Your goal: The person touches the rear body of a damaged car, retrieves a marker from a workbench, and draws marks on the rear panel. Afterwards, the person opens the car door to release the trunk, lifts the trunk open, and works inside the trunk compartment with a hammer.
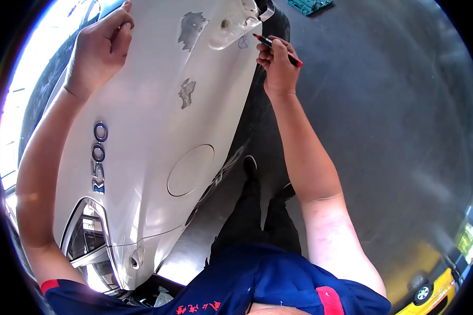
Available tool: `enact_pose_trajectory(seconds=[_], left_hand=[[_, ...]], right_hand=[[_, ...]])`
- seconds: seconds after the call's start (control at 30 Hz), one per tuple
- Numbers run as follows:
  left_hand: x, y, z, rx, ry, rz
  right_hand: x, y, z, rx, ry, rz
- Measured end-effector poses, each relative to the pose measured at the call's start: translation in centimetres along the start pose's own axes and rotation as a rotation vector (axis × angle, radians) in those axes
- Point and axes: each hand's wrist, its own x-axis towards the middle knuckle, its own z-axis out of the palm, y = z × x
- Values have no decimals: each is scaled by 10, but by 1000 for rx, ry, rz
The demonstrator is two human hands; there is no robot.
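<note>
In my right hand (281,65) is a marker pen (268,43) with a black barrel and a red end, pinched between curled fingers. Its tip points left, close to a small looped dark mark (242,42) on the pale car body (142,173). Above that mark is a light, uneven recess (234,26) at the panel's end. My left hand (102,44) is over the car's far left side with its fingers curled in; what they hold, if anything, is hidden. Two grey scuffed patches, an upper patch (191,30) and a lower patch (186,93), lie between my hands.
The chrome "R500" badge (99,155), a round fuel flap (191,170) and a door handle (136,258) are on the car's side. A teal object (309,5) lies on the grey floor (383,115). A yellow car (431,294) stands at lower right.
</note>
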Motion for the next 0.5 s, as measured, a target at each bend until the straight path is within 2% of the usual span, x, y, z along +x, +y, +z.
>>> enact_pose_trajectory(seconds=[0.4, 0.5], left_hand=[[-2, -12, 2, 55, -10, 114], [0, -1, -1, -8, -14, 53]], right_hand=[[6, 21, 2, -8, 15, -109], [5, 23, -4, -22, 41, -105]])
